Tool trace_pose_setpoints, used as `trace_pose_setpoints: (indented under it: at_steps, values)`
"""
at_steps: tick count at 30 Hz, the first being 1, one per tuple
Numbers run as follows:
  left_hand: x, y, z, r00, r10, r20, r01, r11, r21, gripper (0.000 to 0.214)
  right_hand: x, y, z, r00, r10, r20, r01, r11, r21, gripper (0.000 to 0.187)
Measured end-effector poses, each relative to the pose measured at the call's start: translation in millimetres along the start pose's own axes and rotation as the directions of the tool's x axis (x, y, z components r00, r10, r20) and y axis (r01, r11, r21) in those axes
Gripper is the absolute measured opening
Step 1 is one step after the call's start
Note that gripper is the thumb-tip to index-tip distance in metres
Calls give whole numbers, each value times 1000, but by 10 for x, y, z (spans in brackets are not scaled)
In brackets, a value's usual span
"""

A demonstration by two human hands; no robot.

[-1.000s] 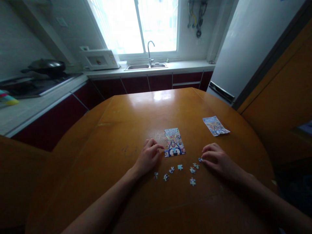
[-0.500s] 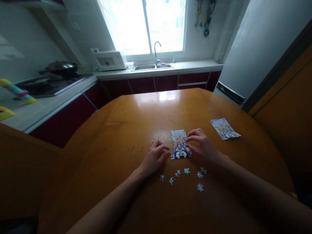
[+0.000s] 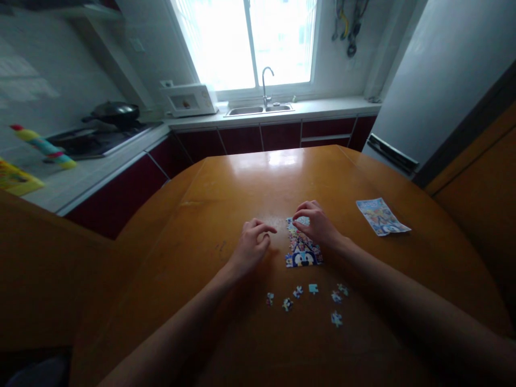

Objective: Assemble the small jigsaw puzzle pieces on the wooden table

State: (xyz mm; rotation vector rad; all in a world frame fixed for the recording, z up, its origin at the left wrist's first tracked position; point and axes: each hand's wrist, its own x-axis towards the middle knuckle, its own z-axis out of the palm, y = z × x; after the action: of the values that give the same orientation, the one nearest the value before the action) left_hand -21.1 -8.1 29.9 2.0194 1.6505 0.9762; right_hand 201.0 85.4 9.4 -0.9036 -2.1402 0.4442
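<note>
A partly assembled jigsaw puzzle (image 3: pixel 304 258) with a blue-and-white cartoon dog face lies on the table. My right hand (image 3: pixel 316 223) is over its upper part, thumb and forefinger curled together in a pinch at the top left; whatever is between the fingertips is too small to make out. That hand hides some of the upper puzzle. To the left of the puzzle, my left hand (image 3: pixel 253 242) holds nothing, its forefinger stretched out and thumb apart. Several loose pieces lie nearer me, among them a light-blue piece (image 3: pixel 313 289) and a patterned piece (image 3: pixel 336 319).
A creased picture sheet (image 3: pixel 382 216) lies on the right of the wooden table (image 3: pixel 193 215). Beyond the table are a sink (image 3: pixel 245 110), a microwave (image 3: pixel 189 100) and a stove with a lidded pan (image 3: pixel 115 113). A fridge (image 3: pixel 435 70) stands at right.
My right hand has moved from the puzzle's right edge up and left over its top. My left hand has shifted slightly up, away from the puzzle. The camera view has shifted a little.
</note>
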Motion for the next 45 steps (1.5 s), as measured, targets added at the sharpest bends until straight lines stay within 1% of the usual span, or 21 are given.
trace_pose_setpoints:
  at_steps: [4, 6, 9, 11, 13, 16, 18, 21, 23, 27, 30, 36, 40, 45]
  values:
    - [241, -88, 83, 998, 62, 10, -63, 993, 103, 26, 55, 25, 129, 998, 55, 30, -54, 998, -39, 5]
    - [315, -150, 145, 995, 95, 9, -96, 988, 124, 25, 68, 43, 202, 996, 73, 60, -69, 996, -60, 4]
    - [342, -235, 220, 991, 133, 11, -133, 983, 126, 27, 68, 68, 284, 993, 84, 79, -79, 994, -69, 2]
    - [321, -271, 243, 986, 163, 34, -166, 979, 116, 29, 63, 77, 309, 992, 92, 87, -86, 994, -62, 1]
    - [295, -287, 246, 979, 191, 75, -198, 974, 108, 29, 61, 79, 308, 991, 96, 92, -92, 995, -49, 1]
    - [275, -289, 238, 974, 201, 103, -212, 971, 112, 29, 58, 81, 269, 993, 90, 78, -88, 996, -27, 4]
    - [273, -288, 238, 973, 203, 114, -217, 968, 123, 28, 45, 90, 236, 995, 89, 44, -88, 996, -22, 9]
    - [269, -297, 245, 969, 212, 123, -229, 962, 147, 28, 5, 113, 204, 997, 70, 9, -70, 997, -40, 21]
    - [263, -310, 252, 967, 219, 129, -239, 957, 165, 30, -26, 122, 198, 999, 45, 25, -44, 997, -59, 28]
    - [250, -318, 252, 963, 229, 140, -254, 947, 195, 35, -58, 113, 198, 995, 7, 101, 5, 993, -119, 38]
    - [247, -301, 243, 960, 232, 160, -264, 937, 228, 37, -53, 97, 190, 989, -9, 150, 35, 985, -170, 39]
    - [255, -298, 249, 957, 229, 177, -269, 928, 258, 40, -48, 57, 160, 981, -58, 188, 103, 965, -242, 40]
    - [256, -317, 258, 958, 228, 173, -268, 926, 265, 41, -60, 49, 150, 975, -64, 213, 118, 961, -251, 43]
    - [252, -313, 255, 958, 242, 156, -277, 923, 267, 39, -64, 69, 157, 973, -68, 220, 122, 962, -246, 39]
